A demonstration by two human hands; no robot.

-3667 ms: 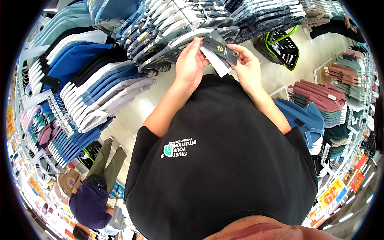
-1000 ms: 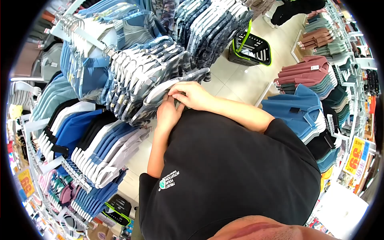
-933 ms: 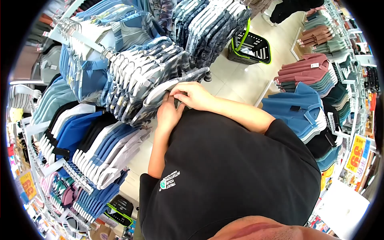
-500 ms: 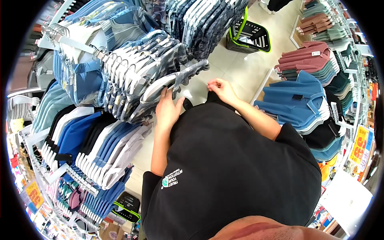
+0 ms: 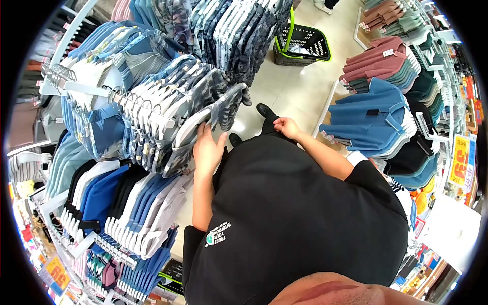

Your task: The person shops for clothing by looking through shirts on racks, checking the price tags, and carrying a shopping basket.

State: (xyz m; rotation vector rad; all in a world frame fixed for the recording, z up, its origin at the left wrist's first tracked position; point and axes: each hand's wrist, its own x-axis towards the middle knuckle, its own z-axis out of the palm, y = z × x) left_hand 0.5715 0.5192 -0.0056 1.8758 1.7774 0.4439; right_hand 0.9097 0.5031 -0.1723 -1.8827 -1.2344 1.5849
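My left hand [image 5: 207, 151] rests its outstretched fingers against the front grey-and-white patterned shirt [image 5: 230, 108], which hangs on a white hanger at the end of a rail. Its thumb stands apart from the fingers. Behind that shirt, several similar patterned shirts [image 5: 168, 96] hang close together. My right hand [image 5: 288, 127] is held in front of my body, over the dark trousers, with its fingers curled together. Whatever lies between those fingertips, if anything, is too small to make out.
A black shopping basket [image 5: 302, 46] with a green rim stands on the tiled floor [image 5: 284, 84] ahead. Blue polo shirts [image 5: 368, 117] hang to my right. Lower on the left is a rail of blue, black and white garments [image 5: 119, 198]. A person's shoe [image 5: 323, 7] shows at the top.
The view has shifted, so the racks at left sit lower and the basket further left. My left hand stays at the patterned shirt. One of my shoes now shows beyond my right hand.
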